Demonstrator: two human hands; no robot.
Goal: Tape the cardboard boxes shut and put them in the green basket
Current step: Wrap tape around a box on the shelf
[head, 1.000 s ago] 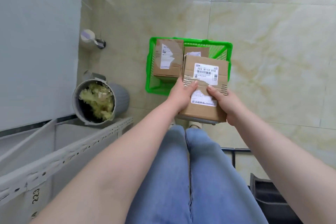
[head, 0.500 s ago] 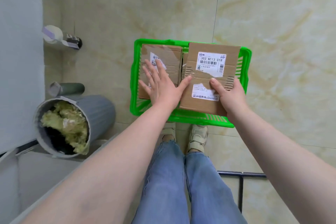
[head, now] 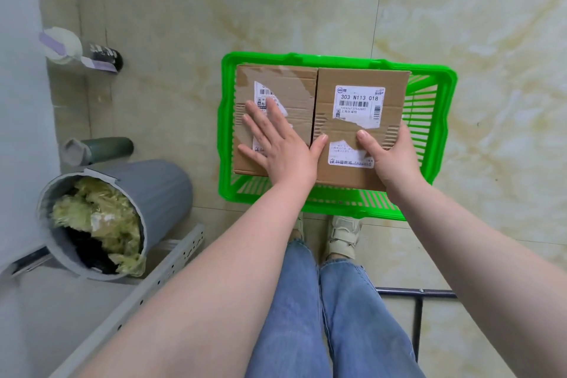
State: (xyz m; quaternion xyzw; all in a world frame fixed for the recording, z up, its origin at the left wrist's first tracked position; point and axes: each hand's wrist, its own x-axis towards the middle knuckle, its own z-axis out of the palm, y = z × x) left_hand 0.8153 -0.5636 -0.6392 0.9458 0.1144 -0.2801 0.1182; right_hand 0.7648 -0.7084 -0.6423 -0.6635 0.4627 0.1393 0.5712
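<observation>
A green plastic basket (head: 429, 120) stands on the tiled floor in front of my feet. Two cardboard boxes lie side by side in it. The left box (head: 294, 83) carries a torn white label, and my left hand (head: 276, 144) lies flat on its top with fingers spread, thumb touching the right box. The right box (head: 362, 120) has a label reading 303 N113 018. My right hand (head: 389, 156) grips its near right corner, thumb on top and fingers hidden round the side.
A grey bin (head: 116, 218) stuffed with yellowish wrapping stands at the left. Beyond it lie a dark green bottle (head: 101, 147) and a tape roll (head: 64, 43). A grey perforated shelf rail (head: 165, 273) runs below the bin. A black metal frame (head: 417, 294) sits at the lower right.
The labelled box has come down from above the basket into it, beside the left box. My left hand has left that box and now lies flat on the left box.
</observation>
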